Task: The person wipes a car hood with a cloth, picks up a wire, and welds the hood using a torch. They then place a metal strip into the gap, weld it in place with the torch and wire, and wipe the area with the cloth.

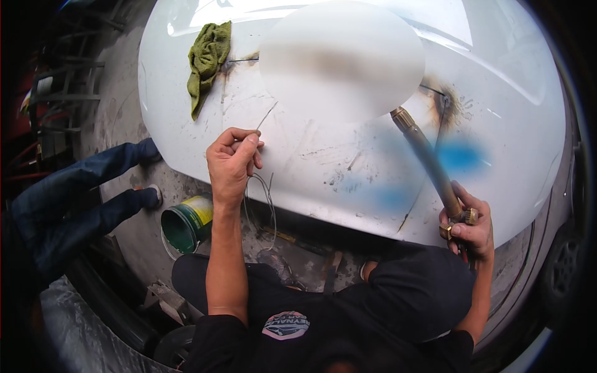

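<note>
My left hand (pixel 233 165) pinches a thin metal wire (pixel 267 115) between thumb and fingertips. Its short end points up and away over a white car panel (pixel 298 149), and the rest hangs in loose loops below the hand. My right hand (pixel 471 225) grips a gas torch (pixel 429 155) by its brass valve end, with the long tube angled up and left across the panel. A pale blurred oval covers the area beyond the torch tip, so whatever lies there is hidden. Dark scorch marks show at both sides of that oval.
A crumpled green cloth (pixel 208 62) lies on the panel's far left. A green bucket (pixel 180 227) stands on the floor by my left forearm. Another person's legs (pixel 87 177) are at the left. A car wheel (pixel 563 273) shows at the right edge.
</note>
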Tool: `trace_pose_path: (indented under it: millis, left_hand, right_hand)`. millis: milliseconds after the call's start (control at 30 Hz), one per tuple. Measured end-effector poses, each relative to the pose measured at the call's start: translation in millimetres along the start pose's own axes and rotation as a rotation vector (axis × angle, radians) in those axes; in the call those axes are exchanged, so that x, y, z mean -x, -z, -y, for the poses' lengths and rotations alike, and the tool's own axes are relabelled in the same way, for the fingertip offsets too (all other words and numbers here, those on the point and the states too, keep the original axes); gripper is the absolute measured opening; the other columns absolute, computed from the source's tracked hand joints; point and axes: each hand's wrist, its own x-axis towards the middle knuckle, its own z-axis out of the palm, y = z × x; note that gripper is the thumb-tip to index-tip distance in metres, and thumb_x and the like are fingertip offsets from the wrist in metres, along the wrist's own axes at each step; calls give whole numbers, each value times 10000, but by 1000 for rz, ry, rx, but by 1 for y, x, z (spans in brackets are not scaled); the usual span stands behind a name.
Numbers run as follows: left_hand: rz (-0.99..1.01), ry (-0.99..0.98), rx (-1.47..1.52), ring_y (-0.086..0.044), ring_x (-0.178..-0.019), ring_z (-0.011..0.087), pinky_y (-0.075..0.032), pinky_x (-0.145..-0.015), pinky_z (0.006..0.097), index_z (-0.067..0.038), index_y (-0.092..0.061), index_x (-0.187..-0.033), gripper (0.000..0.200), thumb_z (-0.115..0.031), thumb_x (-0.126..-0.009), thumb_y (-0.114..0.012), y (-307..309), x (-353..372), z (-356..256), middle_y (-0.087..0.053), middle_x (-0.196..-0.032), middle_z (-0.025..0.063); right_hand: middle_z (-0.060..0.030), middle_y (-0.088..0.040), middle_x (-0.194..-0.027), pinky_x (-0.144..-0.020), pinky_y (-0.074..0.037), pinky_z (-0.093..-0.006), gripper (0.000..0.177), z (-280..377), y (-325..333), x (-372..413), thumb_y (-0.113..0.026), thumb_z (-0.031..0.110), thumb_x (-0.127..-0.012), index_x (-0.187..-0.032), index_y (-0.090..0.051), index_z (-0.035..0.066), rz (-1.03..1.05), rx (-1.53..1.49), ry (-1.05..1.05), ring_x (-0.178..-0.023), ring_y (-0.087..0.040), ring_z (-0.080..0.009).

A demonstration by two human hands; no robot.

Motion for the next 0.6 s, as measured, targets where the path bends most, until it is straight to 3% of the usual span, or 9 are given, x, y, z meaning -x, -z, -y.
trace_pose_path:
  millis: [267,600]
  left_hand:
    - [19,-42,9,-561,-535,51,-358,-440,171,60,-665,-966,136,-75,-963,-652,6,-1,5,-705,-789,108]
    - [-7,-18,7,-546,-533,76,-358,-459,172,73,-668,-997,169,-92,-957,-668,0,0,-2,-696,-781,139]
  right_hand:
    - [-222,-658,-843,-384,-542,-265,816,-1,3,-1,-769,-32,-736,-1488,-451,-21,84,-120,44,-619,-665,-224]
    - [-213,-660,-839,-379,-537,-257,820,-3,7,9,-780,-32,-725,-1479,-458,-29,19,-82,42,-625,-671,-220]
